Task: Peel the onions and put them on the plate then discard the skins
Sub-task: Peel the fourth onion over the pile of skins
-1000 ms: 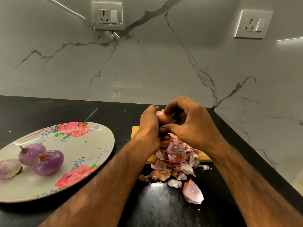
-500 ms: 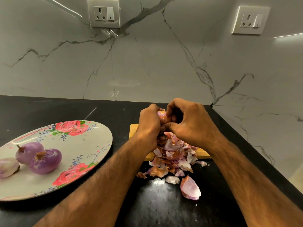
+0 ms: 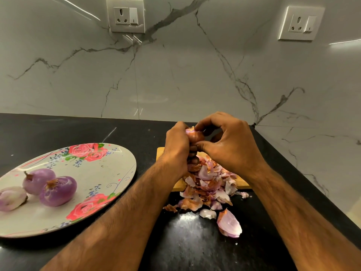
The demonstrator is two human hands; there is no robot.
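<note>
Spanning the lower frame, the black counter (image 3: 58, 132) carries everything. Floral plate (image 3: 109, 169) sits at 9 o'clock from the hands, w/ 3 peeled onions (image 3: 57, 190) on its left part. Wooden board (image 3: 161, 151) lies under the hands, mostly hidden. Skins pile (image 3: 207, 182) spills off the board's near edge toward 6 o'clock onto the counter. L hand (image 3: 175, 147) grips the brown-skinned onion (image 3: 194, 136) from 9 o'clock; R hand (image 3: 230, 145) pinches it w/ thumb & fingertips from 3 o'clock. The onion is up off the board, above the pile.
</note>
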